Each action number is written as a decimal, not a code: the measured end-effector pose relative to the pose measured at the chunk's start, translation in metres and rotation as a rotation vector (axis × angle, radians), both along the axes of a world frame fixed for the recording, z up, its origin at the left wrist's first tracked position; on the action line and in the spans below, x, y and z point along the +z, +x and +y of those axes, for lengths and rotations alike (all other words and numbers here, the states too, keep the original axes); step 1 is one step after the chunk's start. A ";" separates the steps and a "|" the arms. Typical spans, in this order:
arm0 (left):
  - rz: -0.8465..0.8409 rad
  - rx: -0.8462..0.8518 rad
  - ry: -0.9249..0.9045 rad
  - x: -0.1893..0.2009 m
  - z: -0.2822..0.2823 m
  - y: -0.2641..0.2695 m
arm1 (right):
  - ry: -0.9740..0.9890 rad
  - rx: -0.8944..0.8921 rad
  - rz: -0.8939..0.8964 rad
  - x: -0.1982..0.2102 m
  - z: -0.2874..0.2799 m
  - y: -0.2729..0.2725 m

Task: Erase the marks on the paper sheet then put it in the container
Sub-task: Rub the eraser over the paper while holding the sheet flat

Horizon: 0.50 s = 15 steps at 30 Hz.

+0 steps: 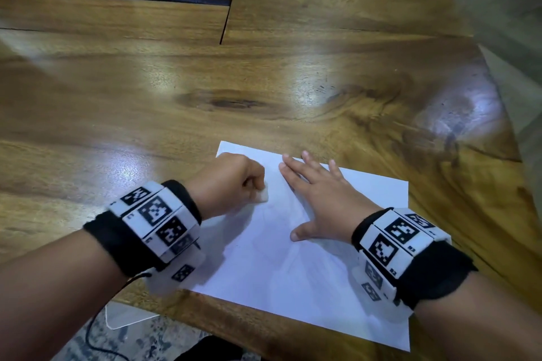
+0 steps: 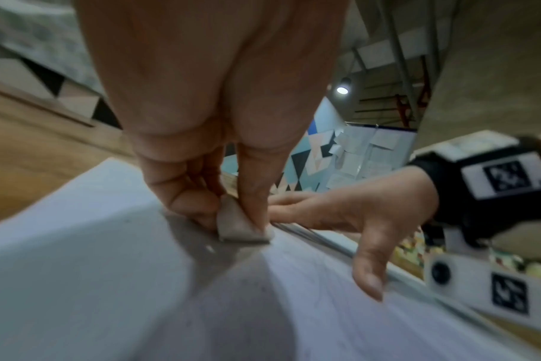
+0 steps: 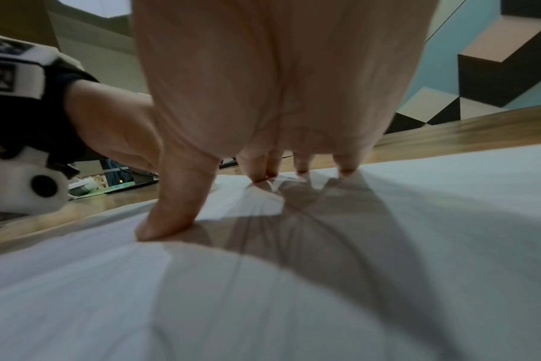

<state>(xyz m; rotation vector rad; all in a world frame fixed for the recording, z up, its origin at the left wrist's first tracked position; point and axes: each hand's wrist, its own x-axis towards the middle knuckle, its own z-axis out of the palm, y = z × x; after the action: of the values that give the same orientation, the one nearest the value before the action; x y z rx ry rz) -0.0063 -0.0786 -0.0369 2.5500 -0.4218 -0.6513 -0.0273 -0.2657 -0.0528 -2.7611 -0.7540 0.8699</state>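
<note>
Currently the left hand (image 1: 227, 182) pinches a small white rubber eraser (image 2: 238, 224) against the white rectangular paper sheet (image 1: 308, 281) on the glossy wooden tabletop (image 1: 205, 91), prob. mid-rub. Right hand (image 1: 319, 196), just beside it, lies flat w/ fingers spread, likely pinning the sheet. Faint pencil lines (image 3: 309, 219) show only in wrist views; container not in view.
</note>
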 end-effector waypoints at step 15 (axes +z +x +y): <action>-0.012 -0.098 0.024 -0.001 0.003 0.001 | 0.020 -0.012 -0.002 0.001 -0.001 0.000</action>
<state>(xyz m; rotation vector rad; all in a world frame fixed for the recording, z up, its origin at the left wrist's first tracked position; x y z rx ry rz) -0.0051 -0.0753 -0.0375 2.5698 -0.5498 -0.6804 -0.0277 -0.2665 -0.0520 -2.7468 -0.7409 0.8532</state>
